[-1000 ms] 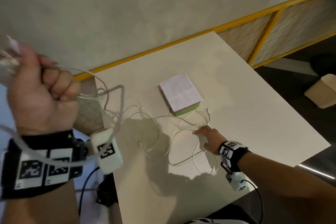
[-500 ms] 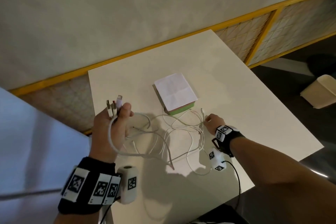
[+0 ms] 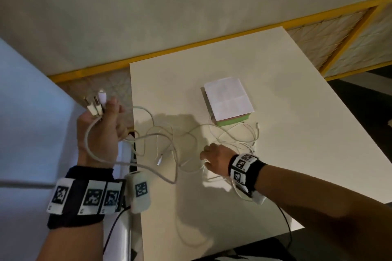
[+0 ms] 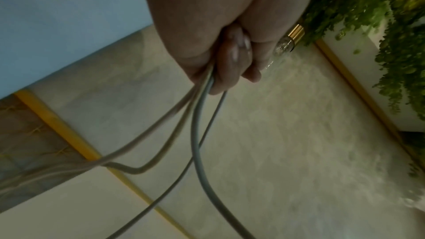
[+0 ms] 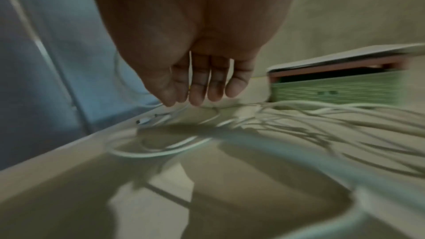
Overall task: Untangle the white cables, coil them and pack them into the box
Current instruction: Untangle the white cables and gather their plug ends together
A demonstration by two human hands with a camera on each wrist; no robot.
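Your left hand (image 3: pixel 99 133): it is up off the left edge of the white flat desk (image 3: pixel 286 154). Your fingers (image 4: pixel 230 64) are curled round a bunch of thin white cables (image 3: pixel 169 140), and the plug ends (image 3: pixel 96 104) stick up out of your fist.
Your right hand (image 3: pixel 216 159): it is low on the desk with fingers (image 5: pixel 200 86) straight and close together. The fingertips come down onto the cables. I cannot tell if you are pinching one.
Cables: they run from your left fist down onto the desk. There they lie in a loose messy tangle between your two hands and reach right up beside the box.
Box: the small flat green box (image 3: pixel 231 122) sits past the tangle, near the middle of the desk. A white folded paper sheet (image 3: pixel 228 97) lies on top of it.
Far side: a yellow rail (image 3: pixel 191 48) runs behind the desk along a pale wall (image 3: pixel 169 6).
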